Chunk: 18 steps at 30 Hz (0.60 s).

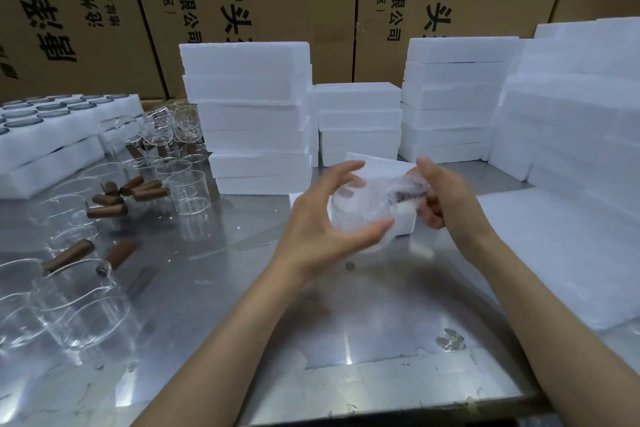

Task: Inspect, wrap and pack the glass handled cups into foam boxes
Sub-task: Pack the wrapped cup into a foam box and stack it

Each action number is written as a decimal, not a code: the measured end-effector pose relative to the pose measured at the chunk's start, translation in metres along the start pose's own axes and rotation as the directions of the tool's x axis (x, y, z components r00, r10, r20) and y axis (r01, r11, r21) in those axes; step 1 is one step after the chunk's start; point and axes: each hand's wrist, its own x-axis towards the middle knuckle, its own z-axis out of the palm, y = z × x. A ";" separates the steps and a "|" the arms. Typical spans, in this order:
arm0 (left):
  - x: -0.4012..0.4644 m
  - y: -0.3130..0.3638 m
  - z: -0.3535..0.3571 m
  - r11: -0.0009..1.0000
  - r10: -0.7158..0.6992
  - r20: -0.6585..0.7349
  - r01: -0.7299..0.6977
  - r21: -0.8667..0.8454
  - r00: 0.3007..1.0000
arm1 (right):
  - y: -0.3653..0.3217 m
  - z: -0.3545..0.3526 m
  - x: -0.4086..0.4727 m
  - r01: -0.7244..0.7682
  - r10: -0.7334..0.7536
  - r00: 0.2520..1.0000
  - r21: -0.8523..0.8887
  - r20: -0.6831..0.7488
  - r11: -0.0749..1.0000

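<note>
At the back of the frame, stacks of white foam boxes [249,114] stand on the metal table [242,305]; more glass cups [79,315] sit lower left. In the middle, the left hand [318,222] cups the wrapped cup [360,208], fingers curled round it. The right hand [446,194] pinches its handle end, which points right.

Shiny steel worktable [242,305], crowded.
Clear glass cups with brown wooden handles [79,291] stand left; stacked white foam boxes [256,114] line the far side and right.
</note>
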 end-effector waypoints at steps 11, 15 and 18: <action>0.015 -0.021 -0.008 0.942 -0.294 -0.178 0.253 -0.220 0.939 | -0.004 0.036 0.014 -0.100 0.081 0.988 0.148 0.131 0.984; 0.016 -0.031 -0.006 0.931 -0.330 -0.171 0.290 -0.222 0.928 | -0.010 0.046 0.028 -0.117 0.108 0.988 0.074 0.111 0.990; 0.017 -0.039 -0.005 0.894 -0.411 -0.139 0.368 -0.257 0.901 | -0.008 0.050 0.034 -0.151 0.154 0.981 -0.031 0.116 0.988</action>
